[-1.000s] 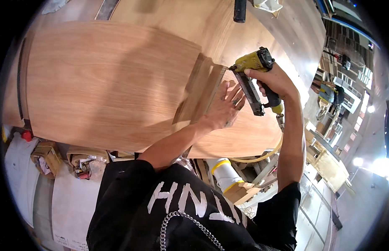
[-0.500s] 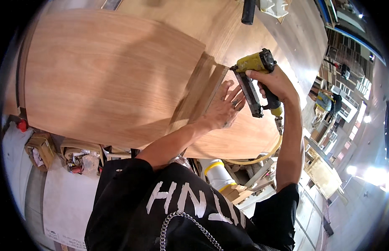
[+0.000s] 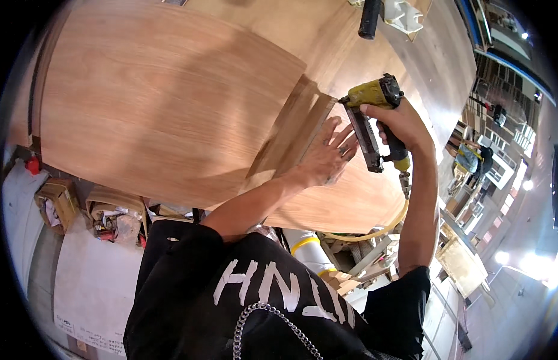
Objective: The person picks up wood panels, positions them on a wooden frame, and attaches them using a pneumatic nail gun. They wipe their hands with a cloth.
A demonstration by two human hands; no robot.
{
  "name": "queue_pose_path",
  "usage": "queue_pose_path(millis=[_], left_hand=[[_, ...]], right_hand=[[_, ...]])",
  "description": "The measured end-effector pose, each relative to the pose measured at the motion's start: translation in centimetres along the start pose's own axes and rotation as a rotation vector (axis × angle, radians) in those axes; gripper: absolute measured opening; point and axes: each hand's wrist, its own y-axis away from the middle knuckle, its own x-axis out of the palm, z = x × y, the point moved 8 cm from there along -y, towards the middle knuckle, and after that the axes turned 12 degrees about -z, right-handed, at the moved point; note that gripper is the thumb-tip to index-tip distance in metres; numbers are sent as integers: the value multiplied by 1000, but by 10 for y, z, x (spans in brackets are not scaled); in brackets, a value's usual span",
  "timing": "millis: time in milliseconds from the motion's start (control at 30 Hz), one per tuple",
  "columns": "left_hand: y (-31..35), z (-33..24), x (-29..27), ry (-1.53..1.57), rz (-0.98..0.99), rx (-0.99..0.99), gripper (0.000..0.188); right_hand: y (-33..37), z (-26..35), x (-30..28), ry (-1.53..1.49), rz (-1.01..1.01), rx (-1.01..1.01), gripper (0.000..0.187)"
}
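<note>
My right hand (image 3: 411, 127) is wrapped round the handle of a yellow and black air nail gun (image 3: 367, 96). Its nose meets the far end of a raised wooden strip (image 3: 294, 139) standing along a seam between panels. My left hand (image 3: 328, 161) rests beside that strip, fingers spread and thumb along its side, holding nothing. To the left of the strip lies a large reddish-brown plywood panel (image 3: 153, 108). A yellow air hose (image 3: 375, 236) runs from the gun's base round the bench's near edge.
A black cylindrical bar (image 3: 369, 19) and a crumpled white item (image 3: 403, 17) sit at the far side. Below the near edge are cardboard boxes (image 3: 120, 213) of scraps and a white bucket-like container (image 3: 312, 252). Another person (image 3: 469, 159) is in the background at right.
The whole view has shifted slightly, so everything sits a little farther right. Both hands and the nail gun keep nearly the same place against the strip.
</note>
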Motion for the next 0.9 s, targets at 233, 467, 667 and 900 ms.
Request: queue_pose_path(millis=[233,467,667,900], left_hand=[[3,-2,6,12,-156,21,58],[4,0,-6,-24,-171,23,58],[5,-1,-5,-79,-252,56,57],[11,6,12,4,-334,56,48]], right_hand=[[-8,3,3,131,9,-23,30],[-20,23,6,262,41,-105,36],[-21,17,6,284,28,-165,36],[34,-62,-19,-52,-198,-186,34]])
